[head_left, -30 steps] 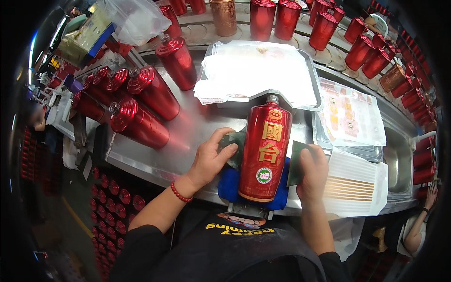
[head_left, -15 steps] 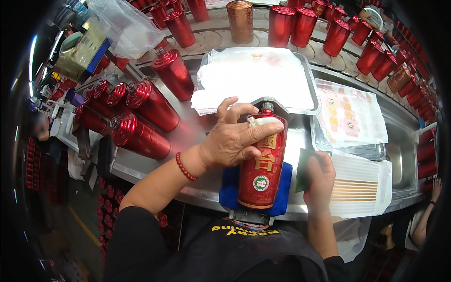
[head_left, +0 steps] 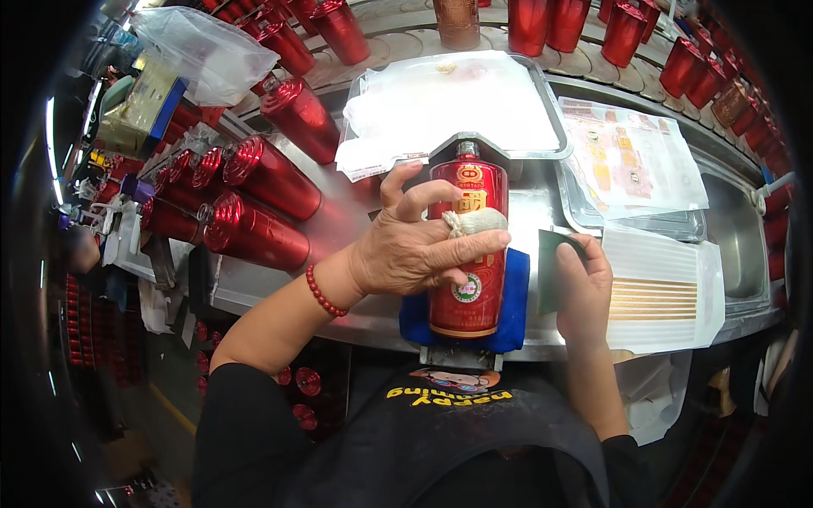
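A red bottle with raised gold characters and a round green-and-white emblem lies tilted on a blue cloth, its capless neck away from me. My left hand is over it, pressing a small tied white cloth pad to the bottle's middle, between thumb and fingers. Part of the gold lettering is hidden under the pad and thumb. To the right of the bottle, my right hand grips a dark green flat piece, like a scraper or stiff sheet, apart from the bottle.
Behind the bottle stands a metal tray lined with white paper. Decal sheets and a gold-striped sheet lie at right, by a sink. Several red bottles crowd the left; more stand on a conveyor beyond.
My left hand has slid the cloth pad from the bottle's shoulder down to its middle, uncovering the upper emblem. The right hand still holds the green piece. The whole view has shifted slightly.
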A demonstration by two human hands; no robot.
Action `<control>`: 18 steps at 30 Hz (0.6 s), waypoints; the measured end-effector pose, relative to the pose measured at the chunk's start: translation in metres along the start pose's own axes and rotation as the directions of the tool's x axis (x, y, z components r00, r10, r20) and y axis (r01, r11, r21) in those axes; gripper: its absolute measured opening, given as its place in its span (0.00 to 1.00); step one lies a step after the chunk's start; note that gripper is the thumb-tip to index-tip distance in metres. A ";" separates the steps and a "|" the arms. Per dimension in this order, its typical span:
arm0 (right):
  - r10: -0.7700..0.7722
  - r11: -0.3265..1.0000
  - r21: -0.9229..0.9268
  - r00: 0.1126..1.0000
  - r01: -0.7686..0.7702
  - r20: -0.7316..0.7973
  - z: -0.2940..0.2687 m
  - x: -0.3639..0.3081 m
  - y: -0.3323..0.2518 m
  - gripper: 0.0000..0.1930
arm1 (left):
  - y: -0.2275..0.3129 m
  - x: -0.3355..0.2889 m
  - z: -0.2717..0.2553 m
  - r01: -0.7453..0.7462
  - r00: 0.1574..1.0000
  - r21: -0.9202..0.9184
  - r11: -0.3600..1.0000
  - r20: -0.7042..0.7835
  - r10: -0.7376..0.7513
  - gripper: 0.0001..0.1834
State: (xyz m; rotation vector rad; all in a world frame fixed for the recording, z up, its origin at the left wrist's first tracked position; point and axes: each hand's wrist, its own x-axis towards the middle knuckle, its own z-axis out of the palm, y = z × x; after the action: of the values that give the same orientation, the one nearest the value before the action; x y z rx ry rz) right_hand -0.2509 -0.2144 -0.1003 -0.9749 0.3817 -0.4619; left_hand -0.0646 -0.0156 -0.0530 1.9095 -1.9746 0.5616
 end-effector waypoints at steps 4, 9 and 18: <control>-0.031 1.000 -0.002 0.999 0.031 0.008 0.001 -0.001 -0.002 0.08 | 0.010 0.000 -0.003 -0.031 1.000 0.001 1.000 -0.005 0.031 0.30; -0.030 1.000 0.008 0.999 0.030 0.018 -0.004 -0.004 -0.002 0.09 | 0.027 -0.008 -0.004 -0.075 0.997 0.007 0.997 0.008 0.075 0.29; 0.008 1.000 -0.006 1.000 -0.008 0.027 -0.007 -0.003 -0.002 0.09 | 0.007 0.003 -0.008 0.025 0.999 -0.113 0.993 -0.023 -0.028 0.30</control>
State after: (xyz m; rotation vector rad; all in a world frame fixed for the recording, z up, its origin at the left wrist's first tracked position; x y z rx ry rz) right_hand -0.2577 -0.2186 -0.1018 -0.9839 0.3624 -0.4402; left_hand -0.0723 -0.0143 -0.0446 1.8497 -1.9200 0.4544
